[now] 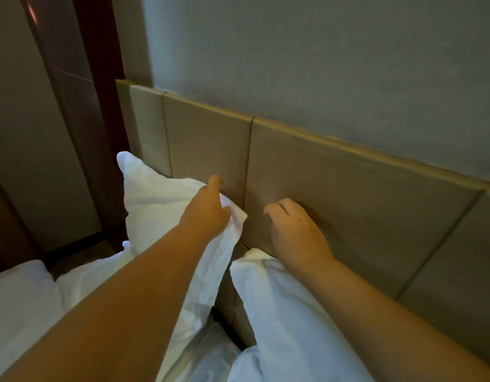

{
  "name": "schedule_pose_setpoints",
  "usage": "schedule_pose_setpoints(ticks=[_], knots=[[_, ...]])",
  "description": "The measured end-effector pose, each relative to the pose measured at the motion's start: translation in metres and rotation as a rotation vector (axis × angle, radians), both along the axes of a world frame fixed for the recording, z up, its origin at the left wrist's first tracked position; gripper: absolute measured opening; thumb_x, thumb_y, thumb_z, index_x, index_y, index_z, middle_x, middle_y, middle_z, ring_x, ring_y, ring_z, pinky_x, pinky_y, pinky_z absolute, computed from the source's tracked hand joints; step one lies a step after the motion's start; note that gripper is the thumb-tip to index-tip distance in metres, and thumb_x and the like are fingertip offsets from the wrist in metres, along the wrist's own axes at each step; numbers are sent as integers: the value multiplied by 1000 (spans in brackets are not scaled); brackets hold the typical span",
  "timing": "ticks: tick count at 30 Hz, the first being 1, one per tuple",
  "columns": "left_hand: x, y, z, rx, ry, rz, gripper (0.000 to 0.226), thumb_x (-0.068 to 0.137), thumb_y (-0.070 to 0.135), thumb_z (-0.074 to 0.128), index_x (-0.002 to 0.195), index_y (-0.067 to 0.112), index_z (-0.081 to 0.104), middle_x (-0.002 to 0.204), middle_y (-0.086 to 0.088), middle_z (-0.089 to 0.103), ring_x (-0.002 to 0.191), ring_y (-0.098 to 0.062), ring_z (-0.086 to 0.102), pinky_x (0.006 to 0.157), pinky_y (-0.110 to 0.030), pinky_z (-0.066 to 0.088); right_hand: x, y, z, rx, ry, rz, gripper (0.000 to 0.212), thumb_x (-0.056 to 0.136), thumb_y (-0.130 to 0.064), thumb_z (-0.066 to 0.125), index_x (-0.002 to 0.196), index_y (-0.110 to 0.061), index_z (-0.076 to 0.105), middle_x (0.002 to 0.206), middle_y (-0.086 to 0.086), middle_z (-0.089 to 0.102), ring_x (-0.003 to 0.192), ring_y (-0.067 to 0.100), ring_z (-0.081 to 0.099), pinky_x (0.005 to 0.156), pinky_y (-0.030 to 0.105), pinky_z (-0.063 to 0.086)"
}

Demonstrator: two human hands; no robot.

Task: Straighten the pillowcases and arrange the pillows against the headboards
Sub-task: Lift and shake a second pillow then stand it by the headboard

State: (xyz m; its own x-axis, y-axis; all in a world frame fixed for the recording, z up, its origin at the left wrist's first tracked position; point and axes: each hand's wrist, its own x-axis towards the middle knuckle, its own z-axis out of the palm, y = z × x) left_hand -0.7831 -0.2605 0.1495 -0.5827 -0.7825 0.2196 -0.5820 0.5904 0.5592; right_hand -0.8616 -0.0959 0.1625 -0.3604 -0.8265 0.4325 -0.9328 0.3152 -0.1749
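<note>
Against the beige padded panel headboard (348, 194), a white rumpled cotton pillow (155, 205) stands upright on its lower edge, its long axis running bed to ceiling and one pointed corner aimed up toward the dark wooden door frame (81, 111). My left hand (208, 208) pinches the pillowcase fabric at the pillow's right-hand upper corner, fingers closed on the cloth, forefinger stretched up and touching the headboard. My right hand (296, 230) grasps nothing; its fingers are loosely curled against the headboard just above a second white pillow (282, 312), which slants down along the headboard toward me. White bed linen (20, 299) lies lower left.
</note>
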Motion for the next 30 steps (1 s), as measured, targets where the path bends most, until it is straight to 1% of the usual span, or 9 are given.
schedule_pose_setpoints(ticks=[3, 6, 8, 10, 16, 22, 25, 28, 30], knots=[[11, 34, 8, 115, -302, 1, 42, 100, 32, 49, 136, 11, 45, 133, -9, 54, 118, -26, 54, 104, -36, 44, 4, 36, 2, 136, -51, -144, 14, 91, -8, 53, 83, -19, 51, 74, -4, 41, 76, 21, 46, 49, 18, 20], [15, 63, 1, 31, -421, -68, 39, 99, 36, 49, 132, 16, 50, 129, -5, 57, 114, -23, 57, 106, -32, 43, 9, 65, 2, 307, -81, -273, 20, 94, -11, 48, 76, -20, 49, 67, -5, 36, 77, 25, 52, 49, 22, 26], [18, 80, -6, -44, -473, -132, 31, 99, 32, 50, 127, 17, 51, 125, -4, 59, 108, -22, 59, 101, -29, 46, 12, 77, -3, 398, -96, -311, 14, 95, -11, 48, 94, -15, 61, 84, 0, 60, 88, 24, 62, 61, 26, 36], [20, 94, -11, -81, -548, -173, 28, 100, 28, 49, 127, 18, 50, 126, -4, 58, 110, -21, 58, 101, -28, 45, 13, 84, -9, 487, -131, -356, 18, 95, -9, 48, 110, -12, 60, 108, 6, 67, 99, 24, 64, 68, 29, 42], [3, 108, -27, -62, -613, -297, 49, 96, 30, 58, 140, 24, 39, 142, -4, 47, 125, -24, 52, 105, -32, 41, 12, 93, -33, 570, -249, -416, 40, 97, -23, 47, 133, -16, 31, 125, 10, 58, 112, 27, 57, 90, 39, 45], [-29, 122, -49, -270, -829, -592, 43, 85, 55, 61, 116, 26, 56, 109, -5, 63, 96, -23, 61, 91, -31, 50, 6, 99, -56, 718, -262, -353, 65, 98, -24, 49, 149, -4, 14, 143, 16, 44, 124, 28, 52, 101, 39, 47], [-33, 129, -51, -348, -963, -742, 40, 95, 41, 55, 130, 23, 54, 120, -4, 61, 107, -24, 58, 96, -35, 46, 4, 101, -58, 641, -415, -355, 46, 98, -24, 49, 139, -9, 34, 133, 14, 52, 118, 28, 56, 95, 36, 49], [-32, 134, -55, -265, -1059, -655, 37, 92, 47, 56, 125, 30, 58, 121, -2, 62, 109, -25, 58, 100, -40, 44, 2, 107, -54, 558, -455, -381, 29, 93, -25, 57, 119, -13, 53, 121, 7, 60, 109, 25, 60, 87, 33, 50], [-32, 136, -51, -188, -950, -575, 39, 90, 47, 58, 124, 27, 59, 119, -2, 63, 108, -24, 59, 99, -38, 45, 0, 110, -49, 584, -433, -376, 25, 93, -20, 56, 116, -12, 58, 119, 8, 62, 108, 27, 61, 86, 35, 49]])
